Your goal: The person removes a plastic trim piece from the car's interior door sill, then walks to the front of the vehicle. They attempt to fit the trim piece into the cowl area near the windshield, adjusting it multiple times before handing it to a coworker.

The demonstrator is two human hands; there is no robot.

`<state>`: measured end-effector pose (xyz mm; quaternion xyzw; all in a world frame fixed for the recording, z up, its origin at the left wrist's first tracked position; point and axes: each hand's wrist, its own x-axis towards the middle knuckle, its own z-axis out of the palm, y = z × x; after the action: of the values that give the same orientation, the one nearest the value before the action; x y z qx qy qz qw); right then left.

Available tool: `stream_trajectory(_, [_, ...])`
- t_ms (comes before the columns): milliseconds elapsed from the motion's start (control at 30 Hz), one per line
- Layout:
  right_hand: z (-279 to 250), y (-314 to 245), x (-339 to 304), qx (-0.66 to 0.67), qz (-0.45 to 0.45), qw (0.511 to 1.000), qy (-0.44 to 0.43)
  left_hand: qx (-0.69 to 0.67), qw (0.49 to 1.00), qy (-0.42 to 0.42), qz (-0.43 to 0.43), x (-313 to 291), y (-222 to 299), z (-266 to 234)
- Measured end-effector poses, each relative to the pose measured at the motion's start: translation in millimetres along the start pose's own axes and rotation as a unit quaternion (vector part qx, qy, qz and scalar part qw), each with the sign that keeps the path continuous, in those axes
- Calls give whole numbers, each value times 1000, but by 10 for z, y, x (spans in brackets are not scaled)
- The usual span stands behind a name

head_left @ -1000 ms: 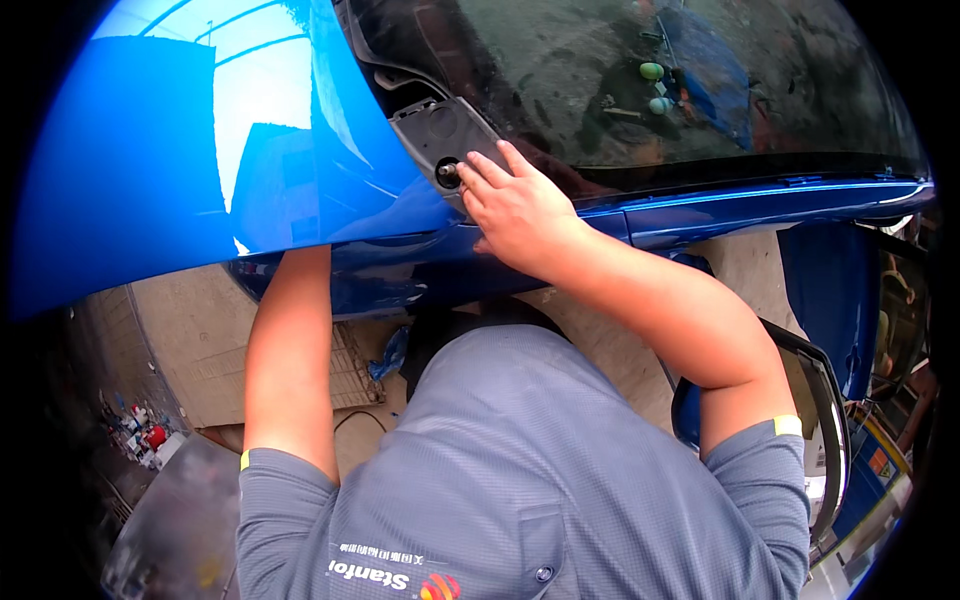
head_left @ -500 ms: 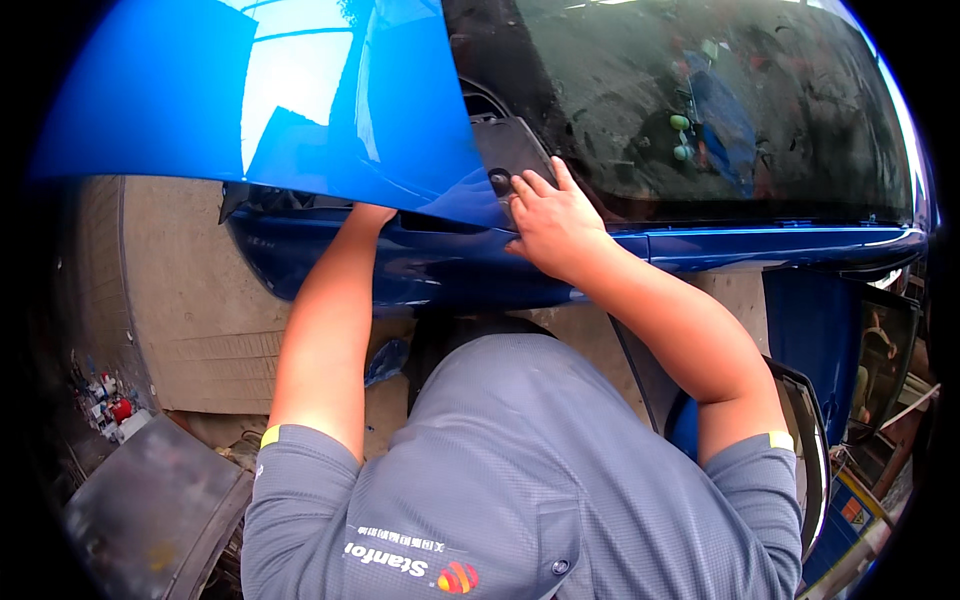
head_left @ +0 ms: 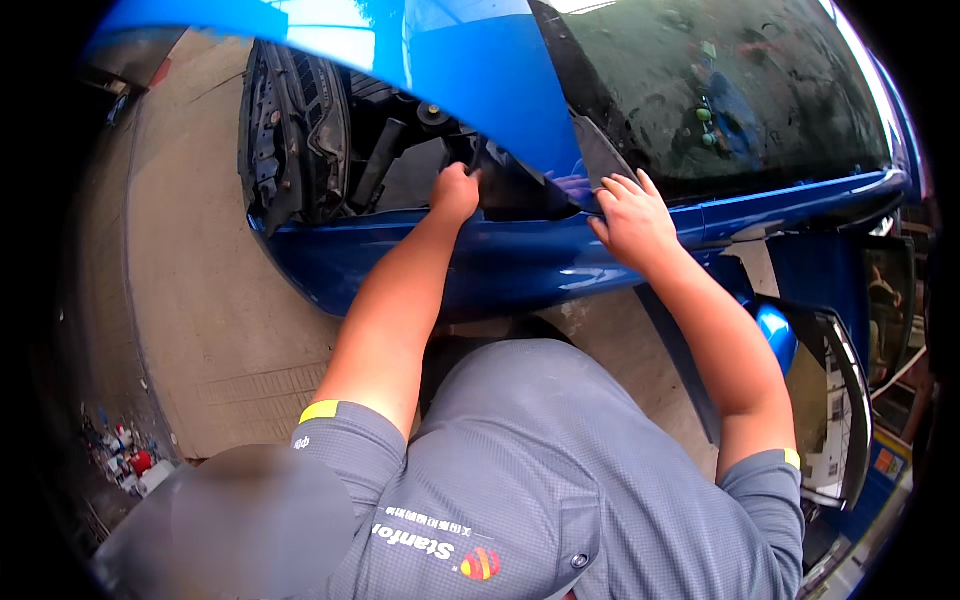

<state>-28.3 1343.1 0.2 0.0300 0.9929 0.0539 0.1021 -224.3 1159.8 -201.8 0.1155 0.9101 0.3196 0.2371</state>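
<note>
My left hand [head_left: 457, 193] is closed at the open side of the engine bay [head_left: 405, 165], above the blue fender [head_left: 400, 262]. Its fingertips meet the edge of a dark, shiny part; what they grip is hard to make out. My right hand [head_left: 635, 218] lies at the foot of the windscreen with its fingers stretched over the end of a black cowl trim panel [head_left: 603, 150]. Its thumb sits apart, toward the fender. The raised blue bonnet [head_left: 480, 60] hangs over the bay and hides part of the panel.
The dusty windscreen [head_left: 740, 110] spans the upper right. An open blue car door with its window frame [head_left: 850, 400] stands at my right. A concrete floor [head_left: 200, 270] runs along the left, with small clutter [head_left: 125, 455] at the lower left. A dark round shape [head_left: 265, 520] is near my left sleeve.
My left hand has come out from under the bonnet edge and shifted right, now closed in sight. The view has shifted, exposing the engine bay. My right hand stays on the trim panel, nearer its end.
</note>
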Motion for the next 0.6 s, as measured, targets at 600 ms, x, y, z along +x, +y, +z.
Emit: stream_trajectory(600, [628,-1494,1098,114,74,990,-29,-241,957,156,-48,-2676,-2252,-1583])
